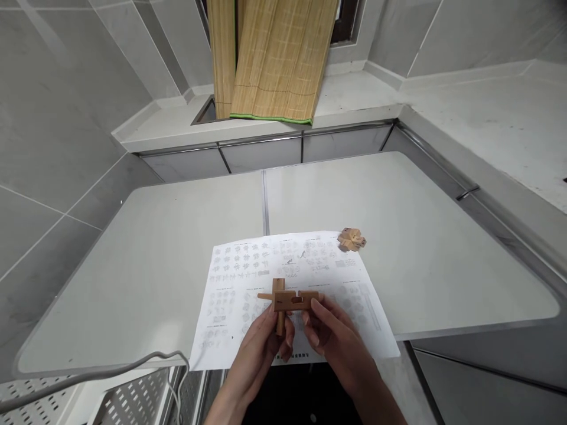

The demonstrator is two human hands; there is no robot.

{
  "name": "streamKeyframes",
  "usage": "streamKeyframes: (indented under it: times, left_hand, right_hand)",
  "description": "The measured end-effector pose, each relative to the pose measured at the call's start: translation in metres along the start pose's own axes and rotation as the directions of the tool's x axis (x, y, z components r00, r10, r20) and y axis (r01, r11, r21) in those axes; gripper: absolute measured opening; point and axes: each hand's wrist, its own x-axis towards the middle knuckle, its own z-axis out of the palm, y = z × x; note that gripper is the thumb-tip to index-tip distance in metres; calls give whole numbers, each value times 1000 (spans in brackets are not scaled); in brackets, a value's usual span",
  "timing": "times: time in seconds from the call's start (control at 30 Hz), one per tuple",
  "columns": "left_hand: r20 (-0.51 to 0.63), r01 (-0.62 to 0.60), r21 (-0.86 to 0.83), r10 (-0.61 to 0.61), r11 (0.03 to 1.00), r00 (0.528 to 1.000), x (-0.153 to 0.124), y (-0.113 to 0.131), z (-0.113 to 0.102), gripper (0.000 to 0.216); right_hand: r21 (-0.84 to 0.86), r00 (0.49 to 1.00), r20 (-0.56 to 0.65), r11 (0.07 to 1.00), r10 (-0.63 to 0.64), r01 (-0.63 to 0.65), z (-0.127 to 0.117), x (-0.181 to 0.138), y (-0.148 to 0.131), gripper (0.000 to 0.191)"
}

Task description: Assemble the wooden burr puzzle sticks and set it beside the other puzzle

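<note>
Several brown notched wooden puzzle pieces (286, 301) are joined in a cross shape above a printed sheet. My left hand (268, 342) is closed around the lower upright piece on the left side of the cross. With thumb and fingers, my right hand (330, 327) grips the right end of the horizontal piece, which has a notch cut in its middle. A thin rod end sticks out to the left. Beneath lies the white instruction sheet (301, 277) with rows of small assembly drawings; its text is too small to read.
An assembled wooden burr puzzle (351, 239) sits on the sheet's upper right corner. The pale folding table (186, 230) has a seam down its middle. A grey cable (146, 358) crosses the front left edge. Rolled bamboo mats (279, 65) lean at the back ledge.
</note>
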Motion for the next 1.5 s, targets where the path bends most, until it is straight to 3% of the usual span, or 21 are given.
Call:
streamKeyframes:
  times: [0.33,0.47,0.6,0.8,1.13,1.33,1.5]
  left_hand:
    - [109,40,-51,-34,998,993,-1,-8,-5,51]
    - [168,167,-64,-155,984,974,-6,-4,-8,49]
    - [218,248,-85,-225,965,950,-11,-2,-15,45]
    - [336,249,-79,-210,965,918,-15,-4,-23,45]
    - [358,246,27,-239,969,903,-18,1,-33,55]
    - [402,243,-40,-207,969,892,-15,-4,-37,51]
    - [340,192,-62,-160,980,927,-12,-8,-35,50]
  right_hand:
    - [12,995,64,997,78,-79,7,0,10,40]
    - [-57,997,-12,995,79,-79,6,-1,15,43]
    - [-147,994,-1,984,106,-105,1,0,18,46]
    - [-210,990,46,970,136,-124,-4,-2,19,47]
    - [-268,966,198,957,167,-110,-8,-13,11,39]
    - [-243,970,194,965,145,-96,-12,-19,16,37]
    - [-214,979,141,970,147,-115,-8,-18,15,37]
